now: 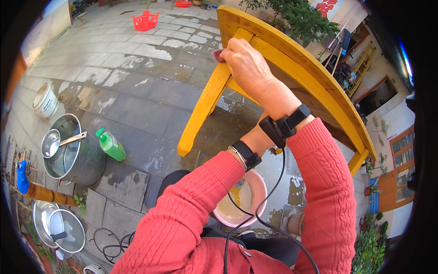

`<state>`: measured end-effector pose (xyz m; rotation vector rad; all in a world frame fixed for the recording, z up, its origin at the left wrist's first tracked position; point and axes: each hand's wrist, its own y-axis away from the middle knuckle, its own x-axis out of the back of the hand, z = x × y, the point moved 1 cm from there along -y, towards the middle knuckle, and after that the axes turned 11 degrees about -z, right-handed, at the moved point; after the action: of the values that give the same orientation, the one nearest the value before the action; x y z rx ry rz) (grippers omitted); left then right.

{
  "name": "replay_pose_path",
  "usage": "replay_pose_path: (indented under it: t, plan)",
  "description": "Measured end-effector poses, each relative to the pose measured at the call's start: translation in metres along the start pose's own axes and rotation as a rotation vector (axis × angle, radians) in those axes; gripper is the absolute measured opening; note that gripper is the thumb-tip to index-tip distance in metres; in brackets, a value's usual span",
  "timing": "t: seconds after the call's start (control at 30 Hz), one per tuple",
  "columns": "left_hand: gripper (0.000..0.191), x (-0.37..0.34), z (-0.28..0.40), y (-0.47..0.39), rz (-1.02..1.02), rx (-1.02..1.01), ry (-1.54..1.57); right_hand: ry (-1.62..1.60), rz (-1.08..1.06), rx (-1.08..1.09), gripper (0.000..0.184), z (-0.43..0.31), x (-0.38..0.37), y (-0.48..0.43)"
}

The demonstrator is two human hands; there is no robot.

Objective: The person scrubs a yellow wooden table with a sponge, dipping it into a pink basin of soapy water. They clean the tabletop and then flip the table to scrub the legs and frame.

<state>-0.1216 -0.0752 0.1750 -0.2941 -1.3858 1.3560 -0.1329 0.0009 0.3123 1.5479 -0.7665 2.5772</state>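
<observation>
My right hand grips a dark-pink scrubbing pad or cloth and presses it on a leg of a yellow wooden table, close to where the leg meets the apron. The table's underside partly faces me. My left hand reaches in under the right forearm; its fingers are hidden, so what it touches cannot be told. Below my wrists a pink basin holds cloudy water, with a metal scourer apparently in it. Black straps and a cable are at my wrists.
At left stand a large metal pot with a ladle over it, a green soap bottle and a white bucket. Metal basins lie lower left. A red basket sits farther off on wet paving.
</observation>
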Motion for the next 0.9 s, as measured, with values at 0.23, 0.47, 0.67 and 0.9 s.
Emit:
replay_pose_path:
  t: [0.23,0.47,0.67,0.9]
  plan:
    - [0.032,0.024,0.012,-0.015,-0.007,0.009,-0.43,-0.293,-0.344,0.483,0.008,-0.043,-0.019,0.033]
    - [0.034,0.034,0.014,-0.016,-0.081,0.014,-0.415,-0.314,-0.238,0.355,0.014,-0.02,-0.021,0.024]
    - [0.043,0.035,0.015,-0.013,0.044,0.147,0.084,-0.319,0.247,-0.189,0.011,0.026,-0.006,0.051]
    - [0.041,0.043,0.009,-0.006,-0.041,0.025,0.103,-0.538,0.185,-0.481,0.017,0.058,-0.019,0.104]
